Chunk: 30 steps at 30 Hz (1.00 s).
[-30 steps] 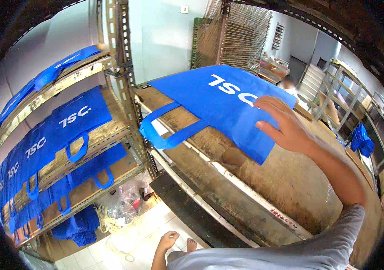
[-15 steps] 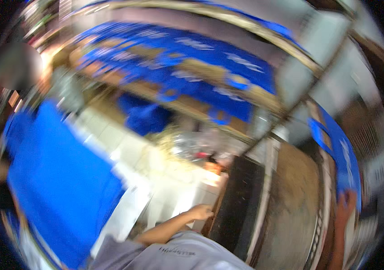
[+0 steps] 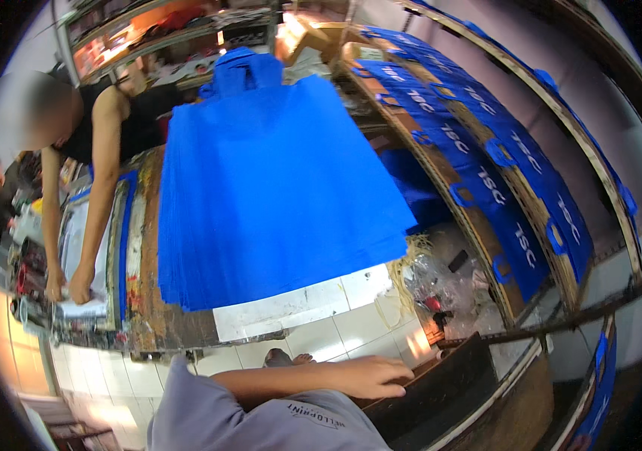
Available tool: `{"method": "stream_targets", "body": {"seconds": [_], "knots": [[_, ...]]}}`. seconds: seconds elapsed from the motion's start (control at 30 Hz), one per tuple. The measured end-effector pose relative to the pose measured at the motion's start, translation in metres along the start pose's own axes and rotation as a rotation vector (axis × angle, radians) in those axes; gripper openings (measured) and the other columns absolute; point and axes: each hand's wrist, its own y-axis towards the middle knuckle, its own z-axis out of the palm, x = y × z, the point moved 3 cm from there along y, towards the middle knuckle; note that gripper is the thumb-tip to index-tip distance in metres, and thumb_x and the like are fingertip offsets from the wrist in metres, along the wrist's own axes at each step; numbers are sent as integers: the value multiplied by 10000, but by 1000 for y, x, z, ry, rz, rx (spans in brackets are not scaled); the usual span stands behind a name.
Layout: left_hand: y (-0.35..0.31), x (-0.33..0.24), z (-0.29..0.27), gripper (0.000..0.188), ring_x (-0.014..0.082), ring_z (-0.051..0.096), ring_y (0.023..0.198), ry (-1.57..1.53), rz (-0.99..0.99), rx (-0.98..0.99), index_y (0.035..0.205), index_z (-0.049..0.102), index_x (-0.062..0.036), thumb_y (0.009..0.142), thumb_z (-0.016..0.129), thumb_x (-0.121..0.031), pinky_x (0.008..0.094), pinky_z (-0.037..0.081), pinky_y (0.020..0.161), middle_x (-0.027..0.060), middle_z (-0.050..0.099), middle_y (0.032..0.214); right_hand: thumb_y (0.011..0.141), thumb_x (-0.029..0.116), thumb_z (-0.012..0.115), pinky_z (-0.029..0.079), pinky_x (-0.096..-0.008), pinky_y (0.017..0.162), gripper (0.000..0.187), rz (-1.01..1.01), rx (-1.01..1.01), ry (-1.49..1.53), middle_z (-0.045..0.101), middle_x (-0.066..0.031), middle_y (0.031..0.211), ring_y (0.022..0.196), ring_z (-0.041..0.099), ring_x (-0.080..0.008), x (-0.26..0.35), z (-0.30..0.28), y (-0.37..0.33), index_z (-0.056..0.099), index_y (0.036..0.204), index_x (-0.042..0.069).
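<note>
My left hand (image 3: 377, 377) reaches across in front of my grey shirt and rests at the edge of a dark wooden tray-like rack (image 3: 441, 379). Its fingers look loosely stretched, with nothing in them. Low at the right, a blue bag (image 3: 599, 391) with white print lies on another rack level. A dim patch at that bag's lower end may be part of my right hand, but it is too dark and cut off to tell. A large stack of blue fabric bags (image 3: 276, 195) lies on the work table, ahead and to the left.
Wooden rack boards (image 3: 486, 263) at the right carry several printed blue bags. A co-worker (image 3: 103, 135) at the left bends over a printing frame (image 3: 80, 248) with both hands. Clear plastic and straw-coloured strands (image 3: 419, 278) lie on the tiled floor (image 3: 321, 334).
My view has swung to the right rack's left, bringing the bag stack and co-worker to the centre and left. My right hand, earlier seen at a blue bag, has mostly dropped out of sight.
</note>
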Motion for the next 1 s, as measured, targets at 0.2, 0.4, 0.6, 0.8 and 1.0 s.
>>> {"method": "stream_targets", "body": {"seconds": [0.2,0.4,0.6,0.8,1.0], "knots": [[-47,28,-7,426,333,566,1089,118,-215,-273,1192,560,-3,890,572,-302,383,440,924,198,588,1159,936,212,540,405,-396,962,352,142,125,188,555,-188,1196,1085,534,-302,34,-8,5,521,1186,-34],[-54,63,37,483,292,607,1033,20,-375,6,1206,552,20,875,599,-329,368,480,844,211,593,1170,865,114,603,395,-304,535,115,-32,-97,273,532,-108,670,582,489,-134,85,-29,17,564,897,10],[-50,49,84,510,309,587,1061,214,-203,158,1229,535,8,889,569,-371,373,462,896,192,577,1202,873,151,595,441,-349,574,128,-28,-48,238,598,-146,709,623,599,-245,85,-30,7,574,916,32],[-92,35,97,478,346,553,1088,193,-156,119,1259,498,-7,925,499,-348,399,453,912,200,544,1217,912,193,538,473,-377,806,288,-82,-45,107,625,-194,988,897,606,-307,21,-4,9,576,1090,-30],[-182,64,58,411,340,557,1088,69,-369,-180,1196,543,0,928,499,-310,407,452,911,200,572,1166,890,246,580,496,-412,740,299,-211,14,80,644,-231,901,838,619,-355,63,-15,12,627,974,-37]]}}
